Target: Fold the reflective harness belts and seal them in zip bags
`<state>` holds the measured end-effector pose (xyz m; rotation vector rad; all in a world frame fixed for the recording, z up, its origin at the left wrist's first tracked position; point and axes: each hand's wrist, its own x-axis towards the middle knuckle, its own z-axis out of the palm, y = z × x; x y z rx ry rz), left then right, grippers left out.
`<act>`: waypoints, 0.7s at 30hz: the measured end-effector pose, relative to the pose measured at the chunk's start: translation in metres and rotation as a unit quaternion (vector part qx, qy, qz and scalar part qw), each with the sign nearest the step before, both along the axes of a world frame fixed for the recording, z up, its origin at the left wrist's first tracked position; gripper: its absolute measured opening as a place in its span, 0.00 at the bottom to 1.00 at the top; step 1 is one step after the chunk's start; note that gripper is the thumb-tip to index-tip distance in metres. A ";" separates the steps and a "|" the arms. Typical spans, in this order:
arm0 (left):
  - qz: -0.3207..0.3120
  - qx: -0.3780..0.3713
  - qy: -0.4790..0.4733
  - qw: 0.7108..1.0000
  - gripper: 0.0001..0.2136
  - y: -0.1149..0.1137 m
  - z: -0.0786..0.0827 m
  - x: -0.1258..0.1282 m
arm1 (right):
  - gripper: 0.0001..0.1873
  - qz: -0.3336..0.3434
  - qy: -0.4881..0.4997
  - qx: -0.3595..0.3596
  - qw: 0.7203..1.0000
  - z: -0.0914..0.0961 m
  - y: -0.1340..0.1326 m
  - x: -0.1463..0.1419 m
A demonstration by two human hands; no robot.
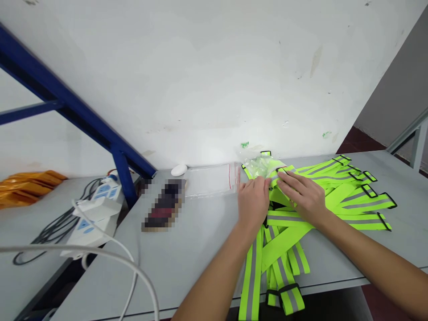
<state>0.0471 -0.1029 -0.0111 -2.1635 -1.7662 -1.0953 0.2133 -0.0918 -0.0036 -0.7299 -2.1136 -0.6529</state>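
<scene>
Bright yellow-green reflective straps (287, 218) with grey stripes and black buckles lie in a spread-out pile, some over the table's front edge. At the back of the pile is a crumpled clear plastic bag (259, 166) with yellow-green material showing through it. My left hand (254, 198) is closed at the bag's near edge, its fingertips partly hidden. Close beside it, my right hand (304, 194) has its fingers together over a folded strap at the bag's mouth. Flat clear zip bags (210, 179) with red lines lie left of my hands.
The grey table (200, 249) backs onto a white wall (214, 80). A white oval object (179, 170) and a pixelated item (163, 207) lie on the left. Further left are a blue metal frame (125, 176), white power strips (95, 223), cables (143, 276) and orange packets (30, 187).
</scene>
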 end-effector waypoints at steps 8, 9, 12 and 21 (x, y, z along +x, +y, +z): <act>-0.037 -0.055 -0.155 0.986 0.15 -0.004 0.004 0.000 | 0.16 0.011 -0.045 -0.026 0.999 -0.005 0.003 -0.004; -0.036 -0.057 -0.169 0.983 0.14 -0.003 0.006 -0.002 | 0.16 0.019 -0.054 -0.023 0.998 -0.007 0.003 -0.003; -0.028 -0.066 -0.197 0.978 0.11 -0.001 0.011 -0.011 | 0.15 0.047 -0.076 -0.016 0.996 -0.010 0.005 -0.001; -0.068 -0.105 -0.061 0.990 0.11 0.002 0.010 -0.014 | 0.12 0.062 -0.082 -0.001 0.995 -0.017 0.009 -0.004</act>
